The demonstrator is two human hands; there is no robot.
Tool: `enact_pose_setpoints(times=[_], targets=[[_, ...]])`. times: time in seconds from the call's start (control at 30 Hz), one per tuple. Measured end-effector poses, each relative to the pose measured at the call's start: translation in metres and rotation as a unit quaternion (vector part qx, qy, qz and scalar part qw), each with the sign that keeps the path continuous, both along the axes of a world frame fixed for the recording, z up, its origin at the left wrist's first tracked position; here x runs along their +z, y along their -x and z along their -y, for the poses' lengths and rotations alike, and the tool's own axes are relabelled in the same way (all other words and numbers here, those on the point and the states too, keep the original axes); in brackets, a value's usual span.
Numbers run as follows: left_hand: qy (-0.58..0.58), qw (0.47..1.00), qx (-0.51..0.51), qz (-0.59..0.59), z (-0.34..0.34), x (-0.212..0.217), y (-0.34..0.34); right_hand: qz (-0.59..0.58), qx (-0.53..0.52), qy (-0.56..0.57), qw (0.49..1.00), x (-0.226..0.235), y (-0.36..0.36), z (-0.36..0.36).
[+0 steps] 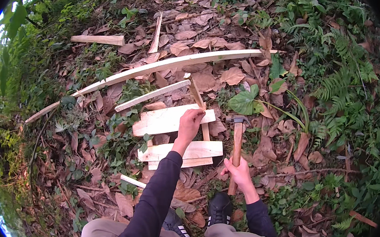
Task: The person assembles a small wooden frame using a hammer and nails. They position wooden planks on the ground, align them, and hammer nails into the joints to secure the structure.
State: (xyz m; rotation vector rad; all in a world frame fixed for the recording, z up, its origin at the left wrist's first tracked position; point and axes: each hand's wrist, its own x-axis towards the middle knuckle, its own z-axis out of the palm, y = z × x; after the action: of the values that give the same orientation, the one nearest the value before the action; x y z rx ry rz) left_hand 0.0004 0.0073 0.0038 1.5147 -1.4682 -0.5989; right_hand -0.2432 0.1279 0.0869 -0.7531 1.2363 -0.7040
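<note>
Over leaf litter (124,203): right hand (238,171) wrapped round hammer (237,143); left hand (190,122) pinched at board (162,121), anything held unclear.

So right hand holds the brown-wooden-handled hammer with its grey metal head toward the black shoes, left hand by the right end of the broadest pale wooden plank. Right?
No: the head-camera view shows the grey metal head of the hammer pointing away from the shoes. The right hand does hold it, and the left hand is by the right end of the plank.
</note>
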Motion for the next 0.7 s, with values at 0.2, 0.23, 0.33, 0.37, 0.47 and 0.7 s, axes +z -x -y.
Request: enact_pose_setpoints(times=[0.2, 0.23, 0.33, 0.37, 0.47, 0.7], targets=[[-0.011, 1.0, -0.011, 0.02, 0.004, 0.006, 0.001, -0.034, 0.015, 0.006, 0.999, -0.011, 0.004, -0.004], [-0.012, 1.0, -0.009, 0.016, 0.004, 0.006, 0.0, -0.042, 0.018, 0.005, 0.999, -0.009, 0.003, -0.004], [-0.008, 1.0, -0.008, 0.009, 0.004, 0.003, -0.001, -0.044, 0.022, -0.001, 0.999, -0.005, -0.001, -0.001], [-0.004, 1.0, -0.009, 0.009, 0.004, 0.002, -0.001, -0.059, 0.024, 0.006, 0.998, -0.007, -0.001, -0.001], [0.015, 0.999, -0.004, 0.037, 0.006, -0.002, -0.003, -0.105, 0.034, 0.03, 0.993, -0.013, -0.002, 0.002], [0.054, 0.998, 0.021, 0.03, -0.001, -0.003, 0.001, -0.208, 0.048, 0.154, 0.965, 0.002, -0.017, 0.004]])
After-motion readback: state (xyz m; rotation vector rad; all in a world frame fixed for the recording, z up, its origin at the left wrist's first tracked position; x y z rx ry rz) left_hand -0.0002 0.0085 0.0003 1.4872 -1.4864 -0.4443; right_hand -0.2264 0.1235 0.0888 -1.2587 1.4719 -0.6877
